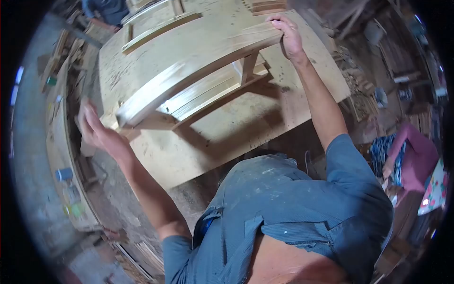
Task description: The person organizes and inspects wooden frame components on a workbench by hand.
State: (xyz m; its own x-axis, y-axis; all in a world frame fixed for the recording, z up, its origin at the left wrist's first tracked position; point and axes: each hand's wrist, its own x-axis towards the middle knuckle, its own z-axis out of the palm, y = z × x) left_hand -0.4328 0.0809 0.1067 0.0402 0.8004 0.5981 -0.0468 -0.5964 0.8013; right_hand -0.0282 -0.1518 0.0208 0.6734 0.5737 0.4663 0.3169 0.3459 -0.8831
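Note:
A pale wooden frame stands tilted on the plywood worktop, its long thick rail nearest the camera and shorter pieces joining it to a slatted part behind. My right hand is wrapped round the rail's far right end. Beside the left end hovers my left hand, smeared by motion, its fingers stretched out and nothing in them. The rail's left end is blurred too.
Under the frame is the plywood worktop. Another wooden frame lies at its back edge, near a person. Wood pieces sit at the back right. A second person is at the right, among stacked timber. A bench runs along the left.

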